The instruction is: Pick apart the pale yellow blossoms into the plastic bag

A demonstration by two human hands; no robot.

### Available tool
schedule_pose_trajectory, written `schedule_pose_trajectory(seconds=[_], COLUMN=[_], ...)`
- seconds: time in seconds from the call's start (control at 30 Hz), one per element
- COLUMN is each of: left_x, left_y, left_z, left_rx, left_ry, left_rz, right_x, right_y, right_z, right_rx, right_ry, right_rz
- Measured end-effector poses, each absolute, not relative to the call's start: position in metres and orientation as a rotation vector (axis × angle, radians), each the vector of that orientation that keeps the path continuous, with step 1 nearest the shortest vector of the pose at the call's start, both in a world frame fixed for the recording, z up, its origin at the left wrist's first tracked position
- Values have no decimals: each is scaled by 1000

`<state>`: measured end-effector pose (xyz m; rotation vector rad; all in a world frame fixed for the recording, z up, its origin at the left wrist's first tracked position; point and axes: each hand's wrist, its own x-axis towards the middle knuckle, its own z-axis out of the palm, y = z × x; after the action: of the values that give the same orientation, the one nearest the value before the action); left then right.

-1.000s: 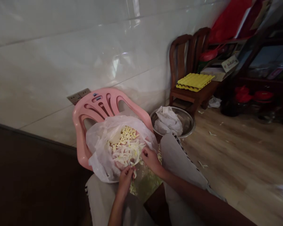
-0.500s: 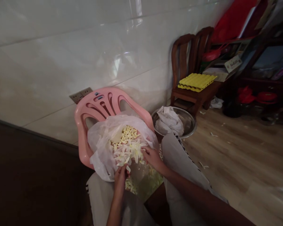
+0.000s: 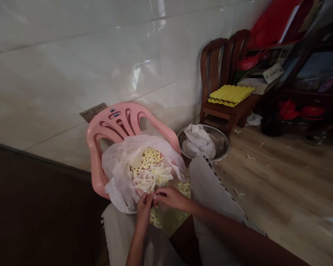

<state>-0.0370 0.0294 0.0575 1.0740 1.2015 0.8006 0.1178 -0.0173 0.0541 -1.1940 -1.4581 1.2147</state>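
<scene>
1. Head view: left hand (image 3: 144,204) and right hand (image 3: 169,196) come close together at the near side of the heap, fingers bent inward; what they pinch, if anything, I cannot tell.
2. Just beyond lie thin, pale, petal-like strips (image 3: 147,178), loosely tangled, with short, curled yellow pieces (image 3: 151,156) on their far side.
3. Filmy, wrinkled white plastic bag (image 3: 113,173) surrounds both, resting on a smooth pink plastic chair (image 3: 98,179) with a slotted back.
4. Right: round, shiny metal basin (image 3: 224,148) holding a crumpled white bundle (image 3: 199,142).
5. Far right: ridged yellow tray (image 3: 231,94) on a wooden chair (image 3: 214,68).
</scene>
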Motion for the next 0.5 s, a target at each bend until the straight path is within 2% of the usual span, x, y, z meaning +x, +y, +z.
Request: schedule_pose_trajectory(seconds=[0.5], left_x=[-40], left_y=[31], left_z=[50], left_rx=[1151], left_ry=[1148], left_rz=[809], right_x=[119], right_y=[-12], right_z=[54], right_rx=[-1065], right_ry=[-1282], right_rz=[1389])
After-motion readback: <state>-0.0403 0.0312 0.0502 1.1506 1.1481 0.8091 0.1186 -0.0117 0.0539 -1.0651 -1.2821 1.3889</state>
